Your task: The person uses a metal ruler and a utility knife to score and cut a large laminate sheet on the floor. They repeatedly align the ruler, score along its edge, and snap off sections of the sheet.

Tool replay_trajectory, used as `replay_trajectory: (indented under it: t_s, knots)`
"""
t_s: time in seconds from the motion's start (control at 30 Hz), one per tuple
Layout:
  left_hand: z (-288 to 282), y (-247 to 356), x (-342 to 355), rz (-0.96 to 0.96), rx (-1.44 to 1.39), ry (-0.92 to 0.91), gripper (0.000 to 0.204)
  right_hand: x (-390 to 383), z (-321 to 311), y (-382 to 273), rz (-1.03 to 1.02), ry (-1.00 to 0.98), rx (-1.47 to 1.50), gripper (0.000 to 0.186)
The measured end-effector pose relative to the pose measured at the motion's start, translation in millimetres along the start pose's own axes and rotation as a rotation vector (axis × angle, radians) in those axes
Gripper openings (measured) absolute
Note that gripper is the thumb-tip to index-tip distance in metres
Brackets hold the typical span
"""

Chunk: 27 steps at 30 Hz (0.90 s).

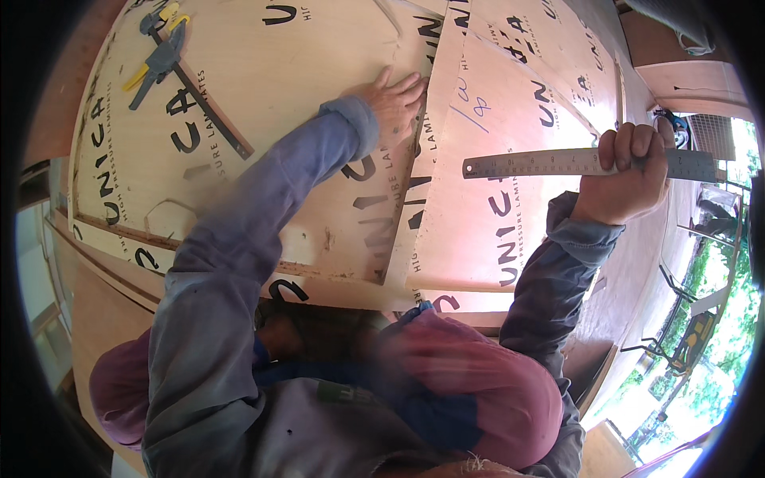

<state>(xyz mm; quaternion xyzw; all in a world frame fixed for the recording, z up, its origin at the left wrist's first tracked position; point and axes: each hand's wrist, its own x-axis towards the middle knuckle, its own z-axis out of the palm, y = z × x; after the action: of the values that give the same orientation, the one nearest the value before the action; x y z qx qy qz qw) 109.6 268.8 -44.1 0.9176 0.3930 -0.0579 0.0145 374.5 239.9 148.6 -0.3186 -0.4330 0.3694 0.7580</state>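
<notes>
My right hand is closed around a steel ruler, its fingers wrapped over the numbered edge. The ruler lies roughly crosswise above a pale sheet with dark printed lettering; whether it touches the sheet I cannot tell. My left hand rests open on the printed panel, fingers spread, with the fingertips near the seam where the pale sheet begins. Blue handwritten marks show on the sheet between my two hands.
A grey and yellow bar clamp lies on the panel at the far left, its dark bar pointing toward my left forearm. My knees are against the near side. Tools and metal rods stand at the right edge, by bright greenery.
</notes>
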Motion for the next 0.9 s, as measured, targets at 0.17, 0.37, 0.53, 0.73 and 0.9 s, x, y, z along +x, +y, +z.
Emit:
replay_trajectory:
  t_s: [0.17,0.37,0.53,0.73,0.9]
  knots:
    - [-2.3,18.9,-26.7,0.038,-0.009,0.007,0.061,-0.3,6.4,-0.5,0.002,0.002,0.042,0.029]
    - [-13.2,37.2,-61.0,0.168,-0.046,-0.006,0.056,-3.7,15.9,2.6,-0.008,0.029,-0.014,0.03]
    - [-23.7,46.0,-90.4,0.158,-0.485,-0.194,0.043,0.7,30.1,15.1,-0.022,0.05,-0.029,0.028]
    - [-2.2,84.5,-41.0,-0.53,-0.651,0.722,0.054,30.6,61.0,100.5,0.092,-0.033,-0.081,0.023]
    - [3.8,122.9,-14.7,-0.767,-0.424,0.684,0.072,21.4,64.5,145.8,0.148,-0.068,-0.158,0.023]
